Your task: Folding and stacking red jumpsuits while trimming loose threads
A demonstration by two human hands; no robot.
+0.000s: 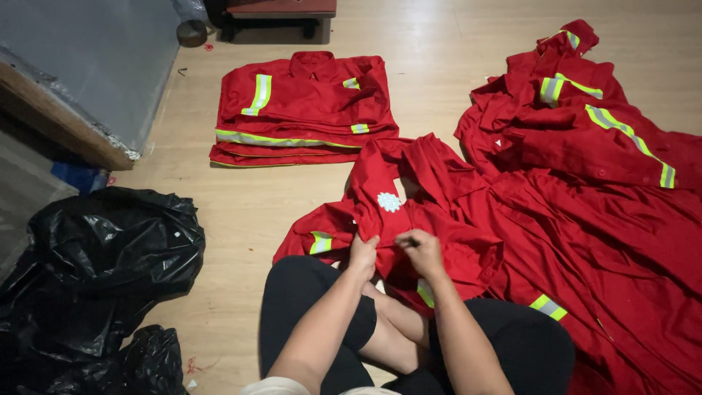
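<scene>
The red work shirt [409,197] is spread across my lap and the wood floor [241,212] in front of me, collar end pointing away, w/ a small white round patch [388,202] on the chest and a yellow-green reflective band on the sleeve. Both hands are pinched on it near the front edge: my left hand [363,254] has a fold of cloth bunched in the fingers, and my right hand [421,251] is closed narrow on the fabric right beside it, maybe w/ something small and dark between the fingertips, can't tell tbh. Looks like light, floppy cotton-type stuff, no stiffness at all, so it sags wherever I'm not holding; the band strips prob a bit stiffer. Not slippery, not fragile. Best grip imo is seams, collar or shoulders, not mid-panel. Just to my right is a big loose heap of red garments [599,183], further up a neat folded stack [303,110], and black plastic bags [95,271] on my left.
</scene>
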